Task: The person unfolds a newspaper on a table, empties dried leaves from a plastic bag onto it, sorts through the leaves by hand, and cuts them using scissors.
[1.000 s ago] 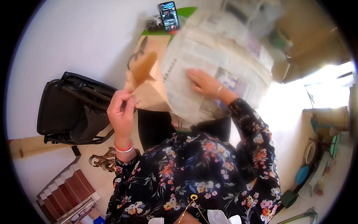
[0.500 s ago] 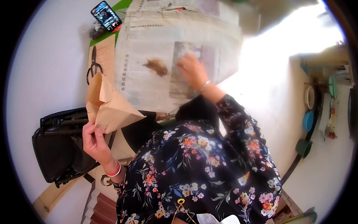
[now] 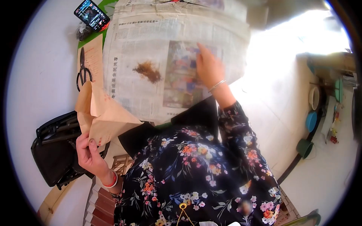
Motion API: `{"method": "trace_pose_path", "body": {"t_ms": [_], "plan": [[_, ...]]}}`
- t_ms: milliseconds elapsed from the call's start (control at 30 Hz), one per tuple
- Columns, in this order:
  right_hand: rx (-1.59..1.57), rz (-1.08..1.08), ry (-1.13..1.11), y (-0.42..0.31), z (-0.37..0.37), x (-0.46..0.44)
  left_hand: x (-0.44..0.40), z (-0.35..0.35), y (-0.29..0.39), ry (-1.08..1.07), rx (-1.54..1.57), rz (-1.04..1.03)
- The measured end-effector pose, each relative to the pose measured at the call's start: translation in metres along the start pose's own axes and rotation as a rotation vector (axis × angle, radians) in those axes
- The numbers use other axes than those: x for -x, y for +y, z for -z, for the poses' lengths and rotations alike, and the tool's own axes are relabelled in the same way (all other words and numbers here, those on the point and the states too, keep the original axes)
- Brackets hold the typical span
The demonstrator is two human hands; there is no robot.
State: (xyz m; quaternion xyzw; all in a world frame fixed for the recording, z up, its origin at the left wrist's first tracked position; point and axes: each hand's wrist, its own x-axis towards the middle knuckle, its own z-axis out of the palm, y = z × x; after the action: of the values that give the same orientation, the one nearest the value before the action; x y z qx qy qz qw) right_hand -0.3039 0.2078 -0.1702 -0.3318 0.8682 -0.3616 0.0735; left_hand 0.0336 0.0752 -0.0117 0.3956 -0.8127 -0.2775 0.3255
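Observation:
A brown paper cone point(image 3: 113, 122) is pinched at its lower left edge between the thumb and fingers of my left hand point(image 3: 90, 154). The cone's mouth gapes toward the upper left, and its point reaches the newspaper's near edge. My right hand point(image 3: 210, 69) hovers over or rests on the newspaper point(image 3: 139, 37), index finger stretched out; the other fingers are partly hidden and nothing shows in them. Left of that hand lies a small heap of brown shreds point(image 3: 148, 71). Black-handled scissors point(image 3: 83, 69) lie on a flat brown paper sheet point(image 3: 96, 56) beside the newspaper.
A lit phone point(image 3: 91, 15) leans at the far left corner of the green table point(image 3: 107, 4), with a dark bundle point(image 3: 83, 32) under it. A folded black chair point(image 3: 56, 154) stands against the left wall. Basins, including a blue one point(image 3: 311, 121), are along the right wall.
My right hand has moved to the right, away from the brown heap, and its index finger has straightened. My left hand and the paper cone have shifted slightly left and down in view.

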Motion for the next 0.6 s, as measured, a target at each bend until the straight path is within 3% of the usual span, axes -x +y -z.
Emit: {"method": "trace_pose_path", "body": {"t_ms": [33, 133, 600], "plan": [[0.017, -0.129, -0.057, 0.003, 0.001, -0.003, -0.001, 0.002, 0.002, -0.004, -0.007, 0.004], [0.109, -0.198, -0.119, 0.003, 0.002, -0.005, -0.002, 0.008, 0.002, -0.016, -0.010, -0.003], [0.145, -0.208, -0.030, 0.003, 0.001, 0.009, -0.011, 0.010, 0.007, -0.053, -0.002, -0.027]]}}
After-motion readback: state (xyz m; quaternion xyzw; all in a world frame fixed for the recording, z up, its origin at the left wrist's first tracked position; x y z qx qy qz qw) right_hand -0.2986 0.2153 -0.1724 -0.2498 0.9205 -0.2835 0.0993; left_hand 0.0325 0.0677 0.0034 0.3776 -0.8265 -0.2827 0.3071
